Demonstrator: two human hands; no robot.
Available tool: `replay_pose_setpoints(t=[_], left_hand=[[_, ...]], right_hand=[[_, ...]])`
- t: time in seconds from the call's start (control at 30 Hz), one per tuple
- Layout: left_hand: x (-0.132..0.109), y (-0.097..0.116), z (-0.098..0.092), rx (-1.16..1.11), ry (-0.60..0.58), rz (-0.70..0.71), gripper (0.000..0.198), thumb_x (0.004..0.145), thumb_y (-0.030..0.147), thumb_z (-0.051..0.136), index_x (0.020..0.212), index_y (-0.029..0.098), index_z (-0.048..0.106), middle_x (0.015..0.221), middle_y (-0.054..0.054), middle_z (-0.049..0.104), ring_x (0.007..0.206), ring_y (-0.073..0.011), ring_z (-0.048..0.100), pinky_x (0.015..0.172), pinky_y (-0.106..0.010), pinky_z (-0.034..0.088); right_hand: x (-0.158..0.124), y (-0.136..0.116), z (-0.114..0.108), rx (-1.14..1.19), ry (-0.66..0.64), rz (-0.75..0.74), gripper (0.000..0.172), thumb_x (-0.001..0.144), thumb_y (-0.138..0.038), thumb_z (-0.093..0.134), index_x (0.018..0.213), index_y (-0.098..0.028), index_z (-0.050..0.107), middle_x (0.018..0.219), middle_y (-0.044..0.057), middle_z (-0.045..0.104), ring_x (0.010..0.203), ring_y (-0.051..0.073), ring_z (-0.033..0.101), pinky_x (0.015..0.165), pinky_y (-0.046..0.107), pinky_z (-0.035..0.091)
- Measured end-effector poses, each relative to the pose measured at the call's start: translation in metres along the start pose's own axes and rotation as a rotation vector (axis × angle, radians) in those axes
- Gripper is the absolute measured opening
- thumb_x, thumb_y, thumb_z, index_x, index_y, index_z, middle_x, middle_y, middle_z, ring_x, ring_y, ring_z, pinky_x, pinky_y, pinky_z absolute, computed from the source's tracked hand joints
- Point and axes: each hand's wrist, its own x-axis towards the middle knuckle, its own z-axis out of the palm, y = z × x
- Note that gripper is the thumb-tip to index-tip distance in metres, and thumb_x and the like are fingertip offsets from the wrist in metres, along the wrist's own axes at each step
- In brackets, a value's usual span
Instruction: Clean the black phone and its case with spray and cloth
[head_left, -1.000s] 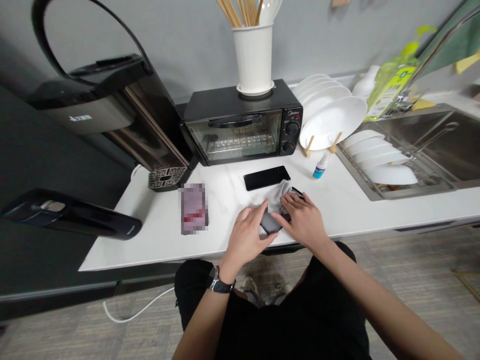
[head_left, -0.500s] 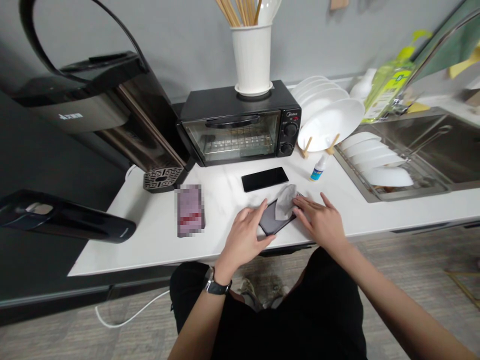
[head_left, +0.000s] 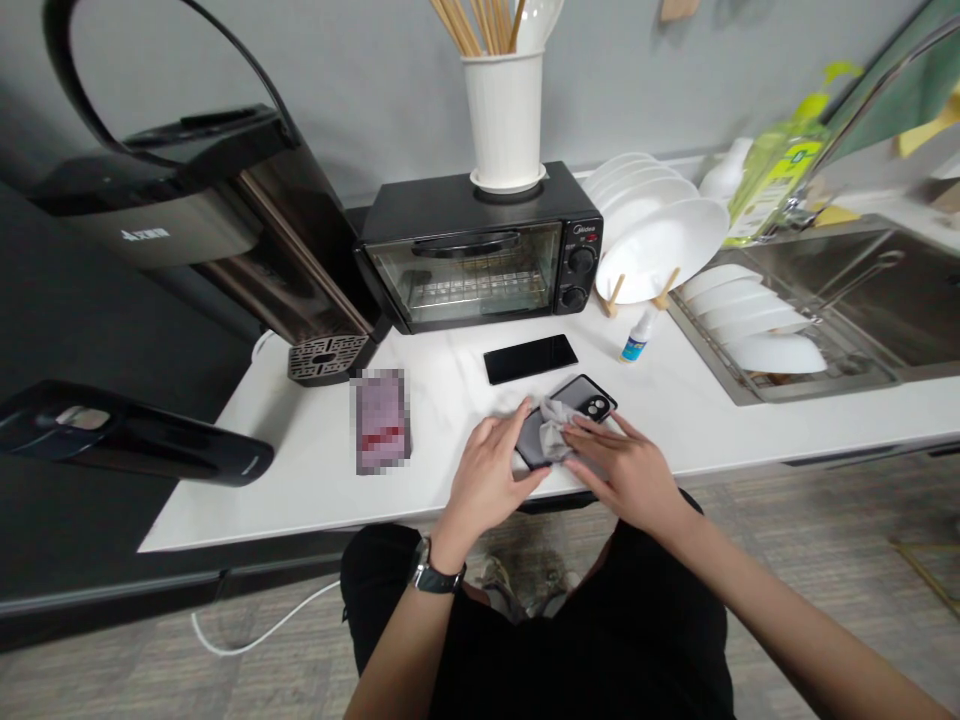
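A grey, see-through phone case with a black rim and camera cut-outs lies flat on the white counter. My left hand grips its left end, thumb along the near edge and fingers at the far edge. Under the fingers of my right hand is a crumpled grey cloth, pressed onto the middle of the case. Just beyond the case rests a black smartphone, screen up. A small spray bottle with a blue label stands to the right of the phone.
Behind stands a toaster oven carrying a white utensil holder. Plates stand in a rack beside the sink. At left are a drinks machine, a dark bottle-shaped object and a pixelated purple item.
My right hand has slid the cloth left and nearer along the case, uncovering the camera cut-outs at its right end. My left hand has stayed at the left end.
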Motion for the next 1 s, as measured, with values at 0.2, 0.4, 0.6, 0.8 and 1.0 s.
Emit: replay_pose_setpoints(t=[0.2, 0.4, 0.6, 0.8, 1.0], left_hand=[[0.002, -0.001, 0.001, -0.006, 0.032, 0.018, 0.091, 0.091, 0.035, 0.075, 0.166, 0.028, 0.023, 0.151, -0.008, 0.057, 0.126, -0.0284, 0.051, 0.113, -0.046, 0.043], [-0.003, -0.005, -0.001, -0.007, -0.025, 0.004, 0.094, 0.087, 0.023, 0.073, 0.166, 0.025, 0.023, 0.134, -0.009, 0.065, 0.121, -0.0283, 0.053, 0.107, -0.043, 0.048], [-0.002, 0.002, -0.002, -0.004, 0.002, -0.022, 0.094, 0.09, 0.039, 0.076, 0.166, 0.029, 0.023, 0.141, -0.009, 0.062, 0.125, -0.029, 0.053, 0.112, -0.048, 0.044], [0.003, 0.004, -0.005, -0.019, -0.01, 0.026, 0.09, 0.089, 0.038, 0.078, 0.165, 0.031, 0.029, 0.144, -0.007, 0.062, 0.123, -0.0281, 0.053, 0.112, -0.046, 0.045], [0.0, 0.003, -0.003, -0.029, -0.009, 0.016, 0.09, 0.087, 0.024, 0.074, 0.164, 0.029, 0.03, 0.142, -0.007, 0.064, 0.122, -0.0281, 0.053, 0.109, -0.044, 0.047]], right_hand=[[0.02, 0.013, 0.014, -0.153, 0.12, 0.109, 0.06, 0.103, -0.056, 0.054, 0.137, -0.008, 0.064, 0.139, 0.022, 0.067, 0.132, 0.035, 0.063, 0.118, 0.057, 0.043], [0.016, -0.055, 0.034, 0.08, 0.043, -0.094, 0.064, 0.1, -0.06, 0.056, 0.135, -0.007, 0.064, 0.14, 0.019, 0.067, 0.135, 0.032, 0.06, 0.119, 0.052, 0.043], [-0.004, -0.011, 0.007, 0.012, 0.019, -0.078, 0.038, 0.107, -0.042, 0.051, 0.133, -0.018, 0.067, 0.135, 0.01, 0.072, 0.133, 0.027, 0.063, 0.121, 0.053, 0.039], [0.009, 0.024, 0.004, -0.187, 0.1, 0.075, 0.052, 0.107, -0.047, 0.048, 0.144, -0.012, 0.06, 0.143, 0.017, 0.065, 0.134, 0.032, 0.062, 0.119, 0.057, 0.04], [0.019, -0.045, 0.029, 0.002, 0.047, -0.047, 0.066, 0.101, -0.06, 0.054, 0.137, -0.005, 0.063, 0.142, 0.022, 0.065, 0.137, 0.035, 0.059, 0.12, 0.054, 0.04]])
